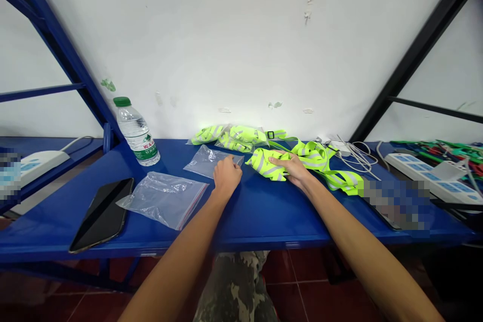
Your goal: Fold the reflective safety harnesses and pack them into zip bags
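My right hand (294,168) is closed around a folded bundle of neon-yellow reflective strapping (266,163) with grey stripes, held just over the table. Curled fingers of my left hand (227,175) grip the right end of a small clear plastic bag (204,161); the fingertips are partly hidden. Nearer me, to the left, lies a second clear zip bag (164,198), flat and with a red line along its edge. Behind the hands rest bagged yellow reflective straps (241,137). More loose reflective straps (313,156) with black buckles spread out right of my right hand.
A water bottle (138,133) with a green cap stands at the back left of the blue table (264,221). A dark phone (103,214) lies at the left front. White cables (354,156) and a power strip (433,176) are on the right. A wall closes the back.
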Tool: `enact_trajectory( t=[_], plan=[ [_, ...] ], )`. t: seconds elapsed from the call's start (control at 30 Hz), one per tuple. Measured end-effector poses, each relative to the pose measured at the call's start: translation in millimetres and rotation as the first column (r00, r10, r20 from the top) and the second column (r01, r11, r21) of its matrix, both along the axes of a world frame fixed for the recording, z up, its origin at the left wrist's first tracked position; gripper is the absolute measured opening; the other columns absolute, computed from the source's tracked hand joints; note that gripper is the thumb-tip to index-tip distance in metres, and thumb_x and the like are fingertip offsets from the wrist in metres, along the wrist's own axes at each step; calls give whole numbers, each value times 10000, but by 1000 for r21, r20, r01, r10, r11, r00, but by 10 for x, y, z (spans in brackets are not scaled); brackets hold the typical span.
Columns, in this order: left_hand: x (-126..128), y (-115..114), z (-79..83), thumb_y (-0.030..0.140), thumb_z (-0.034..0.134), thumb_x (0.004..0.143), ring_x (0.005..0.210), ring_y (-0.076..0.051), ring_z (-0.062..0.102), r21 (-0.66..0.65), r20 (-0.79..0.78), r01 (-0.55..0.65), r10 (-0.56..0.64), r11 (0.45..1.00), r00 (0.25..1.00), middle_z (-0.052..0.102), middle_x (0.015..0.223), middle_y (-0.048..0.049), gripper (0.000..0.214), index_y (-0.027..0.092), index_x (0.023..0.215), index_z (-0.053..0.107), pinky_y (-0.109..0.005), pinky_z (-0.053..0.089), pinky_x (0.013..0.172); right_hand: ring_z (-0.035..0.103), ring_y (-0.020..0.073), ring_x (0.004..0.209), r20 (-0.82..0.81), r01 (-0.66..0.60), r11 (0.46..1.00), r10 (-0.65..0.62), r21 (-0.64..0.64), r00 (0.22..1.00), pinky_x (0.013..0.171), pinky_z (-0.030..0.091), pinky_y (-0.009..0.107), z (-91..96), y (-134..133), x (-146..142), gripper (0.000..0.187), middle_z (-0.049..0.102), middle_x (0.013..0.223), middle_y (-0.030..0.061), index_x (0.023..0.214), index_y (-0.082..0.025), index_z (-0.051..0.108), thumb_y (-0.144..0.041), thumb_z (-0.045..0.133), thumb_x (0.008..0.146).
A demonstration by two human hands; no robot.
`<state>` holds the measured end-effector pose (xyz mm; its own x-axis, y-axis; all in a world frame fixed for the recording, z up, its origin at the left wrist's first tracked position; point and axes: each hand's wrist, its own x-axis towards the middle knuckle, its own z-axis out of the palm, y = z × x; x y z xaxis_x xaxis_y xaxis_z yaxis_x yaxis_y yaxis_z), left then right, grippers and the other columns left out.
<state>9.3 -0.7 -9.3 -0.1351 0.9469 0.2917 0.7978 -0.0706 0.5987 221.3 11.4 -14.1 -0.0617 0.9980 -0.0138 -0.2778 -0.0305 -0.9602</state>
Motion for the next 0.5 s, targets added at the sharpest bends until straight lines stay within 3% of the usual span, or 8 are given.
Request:
enact_trajectory(
  t=[0.1, 0.2, 0.33, 0.4, 0.5],
  plan=[
    [31, 43, -27, 166, 613, 755, 944, -296, 701, 48, 216, 156, -163, 987, 963, 755, 916, -127, 355, 137, 1100, 689, -420, 537, 860, 729, 254, 795, -7, -74, 997, 74, -38, 997, 732, 600, 379, 16, -24, 0, 614, 769, 892, 65, 1068, -185, 725, -232, 919, 487],
    [76, 87, -44, 159, 648, 727, 846, -243, 719, 73, 466, 297, -296, 952, 834, 757, 890, -126, 263, 109, 975, 717, -343, 572, 778, 732, 245, 780, -6, -169, 984, 169, -51, 986, 726, 598, 364, 31, -46, 10, 602, 769, 909, 72, 1074, -181, 725, -227, 912, 504],
    [100, 130, -48, 213, 648, 757, 752, -199, 705, 96, 661, 288, -277, 953, 698, 755, 894, -116, 193, 109, 900, 725, -285, 569, 636, 725, 213, 749, 23, -191, 979, 193, -71, 981, 730, 592, 332, 34, -46, 27, 610, 768, 909, 73, 1086, -169, 724, -223, 911, 508],
    [99, 128, -37, 245, 647, 770, 663, -171, 674, 105, 660, 261, -264, 960, 704, 751, 866, -96, 203, 117, 908, 725, -263, 536, 557, 719, 203, 747, 52, -183, 980, 188, -83, 981, 736, 586, 322, 29, -37, 28, 624, 766, 910, 71, 1085, -167, 727, -216, 916, 492],
    [104, 92, -6, 214, 625, 782, 624, -142, 638, 182, 523, 244, -304, 953, 797, 737, 809, -65, 158, 129, 869, 726, -255, 516, 580, 708, 191, 744, 101, -165, 983, 173, -80, 980, 740, 577, 312, 24, -29, 19, 620, 764, 893, 60, 1060, -174, 739, -214, 922, 469]
  ],
)
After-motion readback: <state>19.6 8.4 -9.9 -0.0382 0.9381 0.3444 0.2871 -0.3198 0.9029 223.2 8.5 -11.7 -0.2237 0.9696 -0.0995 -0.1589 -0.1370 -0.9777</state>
